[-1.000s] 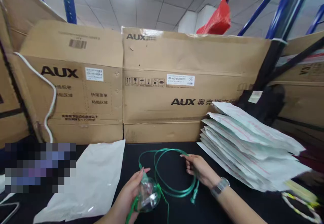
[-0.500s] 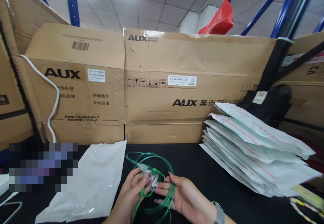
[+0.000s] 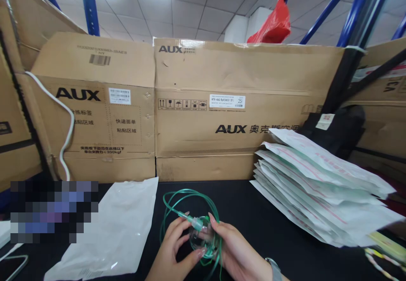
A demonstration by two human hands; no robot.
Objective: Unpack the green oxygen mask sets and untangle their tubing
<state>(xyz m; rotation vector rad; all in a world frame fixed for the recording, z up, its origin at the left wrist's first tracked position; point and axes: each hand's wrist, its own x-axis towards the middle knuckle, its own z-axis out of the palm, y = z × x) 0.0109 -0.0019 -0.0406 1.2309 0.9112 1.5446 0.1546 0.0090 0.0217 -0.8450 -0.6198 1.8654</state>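
A clear oxygen mask (image 3: 198, 239) with a pale green connector sits between my two hands, above the black tabletop. Green tubing (image 3: 187, 192) runs from the connector and loops in a coil behind and around the mask. My left hand (image 3: 177, 247) is curled about the mask's left side, thumb at its lower edge and fingertips near the connector. On the other side my right hand (image 3: 233, 247) grips the mask's right edge together with the coiled tubing. A thin green strap hangs below; part of it is hidden by the hands.
To the left lies a flat white plastic package (image 3: 117, 226). A stack of white packets (image 3: 320, 192) with red print rises on the right. Cardboard boxes (image 3: 203, 137) wall off the back of the black table (image 3: 247, 213). A phone-like item (image 3: 14, 266) lies at the lower left.
The mask has been turned, so its connector now points up and left toward the camera. My left hand shifted right, and the right hand closed on the mask's edge with the tubing.
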